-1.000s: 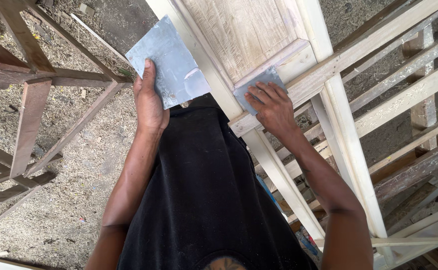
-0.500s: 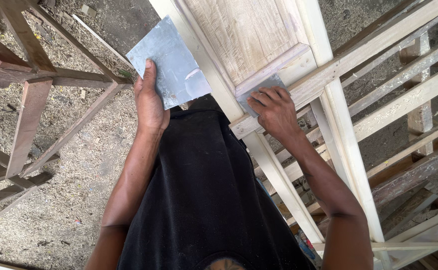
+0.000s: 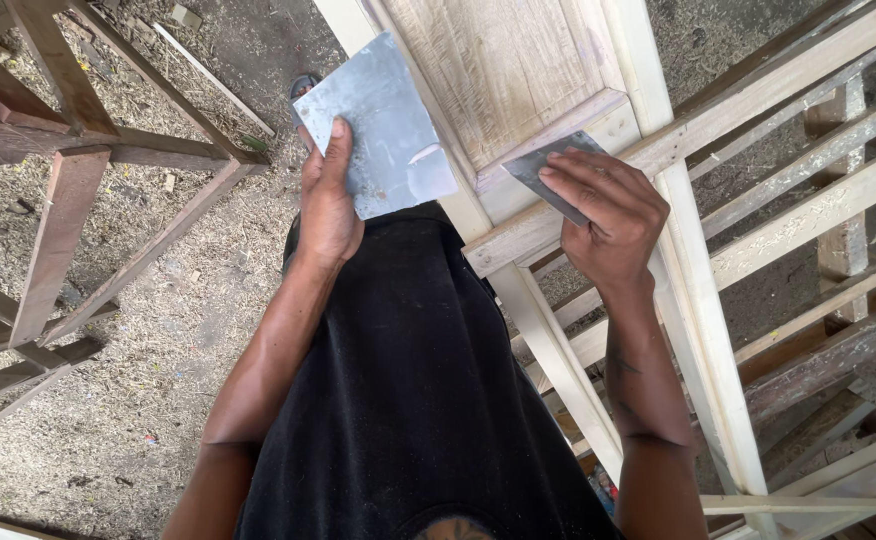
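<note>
At the far left stands a dark reddish-brown wooden frame of crossed bars (image 3: 68,190), on a ground covered with sawdust and small wood chips (image 3: 148,400). Next to it, the left hand (image 3: 326,205) is closed on a flat grey rectangular metal sheet (image 3: 378,125): the thumb lies on the face of the sheet and the other fingers are behind it, so the sheet is held by its lower left part and stands up, a little tilted, above the person's black garment (image 3: 408,400). A sandal (image 3: 303,85) shows on the ground just behind the sheet. In the middle is a pale unpainted wooden door frame with a raised panel (image 3: 503,70), lying slanted from the upper middle to the lower right. The right hand (image 3: 603,215) holds a smaller dark grey thin metal blade (image 3: 548,170), with the fingers curled over its upper edge, and the blade rests against the lower moulding of the panel, near the crossing rail of the door. Further to the right, more pale wooden rails (image 3: 808,200) lie beside and under the door frame, and darker weathered planks (image 3: 818,360) are below them
</note>
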